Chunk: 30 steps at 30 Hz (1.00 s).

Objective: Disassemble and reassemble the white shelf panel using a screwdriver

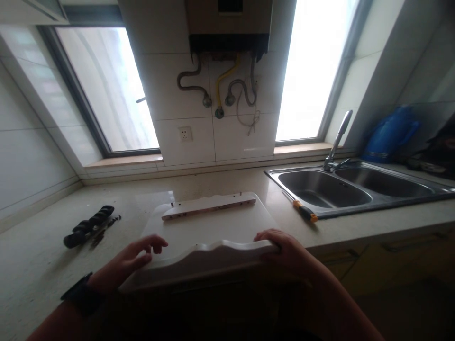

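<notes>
Right hand (286, 248) pinching white wavy-edged board (220, 255) | left hand (140, 251) loosely spread at its left end | steel double-bowl sink (377, 202) | blue handled plastic jug (389, 135), contents hidden

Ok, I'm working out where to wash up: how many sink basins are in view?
2: the left basin, nearer the screwdriver, and the right basin, beside it, nearer the blue container. None seems hidden.

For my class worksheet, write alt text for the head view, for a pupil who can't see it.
A right hand grips one end of a white wavy panel, the left hand at the other, beside a kitchen counter. A narrow strip shows beyond; a screwdriver lies near the sink.
</notes>
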Each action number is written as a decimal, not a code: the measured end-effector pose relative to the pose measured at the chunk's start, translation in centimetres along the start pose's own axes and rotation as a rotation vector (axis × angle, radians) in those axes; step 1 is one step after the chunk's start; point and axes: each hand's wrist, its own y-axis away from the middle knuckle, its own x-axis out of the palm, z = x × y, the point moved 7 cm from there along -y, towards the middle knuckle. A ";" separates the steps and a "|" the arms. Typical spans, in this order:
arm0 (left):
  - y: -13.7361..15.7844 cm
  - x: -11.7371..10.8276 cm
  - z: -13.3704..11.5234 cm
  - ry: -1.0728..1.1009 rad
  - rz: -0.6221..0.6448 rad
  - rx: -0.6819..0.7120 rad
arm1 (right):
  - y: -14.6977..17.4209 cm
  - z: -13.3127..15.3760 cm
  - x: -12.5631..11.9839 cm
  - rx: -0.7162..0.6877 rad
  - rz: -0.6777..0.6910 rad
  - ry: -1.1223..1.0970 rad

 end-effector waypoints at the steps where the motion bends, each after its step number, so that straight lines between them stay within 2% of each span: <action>1: 0.6 0.6 -0.2 -0.037 0.038 0.001 | 0.1 0.1 -0.1 -0.004 0.007 -0.009; 4: 1.8 1.9 -0.3 -0.124 0.071 0.000 | 0.4 0.3 -0.4 -0.001 0.005 -0.023; 8: 2.0 2.4 -0.6 -0.144 0.013 0.054 | 0.5 0.0 -0.3 0.012 -0.013 -0.016; 14: 1.3 2.1 -0.3 -0.149 -0.042 0.060 | 0.0 -0.7 -0.4 0.023 -0.040 -0.006; 21: -0.3 0.7 2.2 -0.173 -0.256 -0.088 | -1.9 -1.3 -0.3 0.042 -0.106 0.027; 25: -0.6 0.6 3.0 -0.176 -0.273 -0.115 | -2.2 -1.6 -0.1 0.042 -0.108 0.026; 30: -0.3 0.5 2.9 -0.161 -0.271 -0.113 | -2.0 -1.9 -0.1 0.030 -0.103 0.018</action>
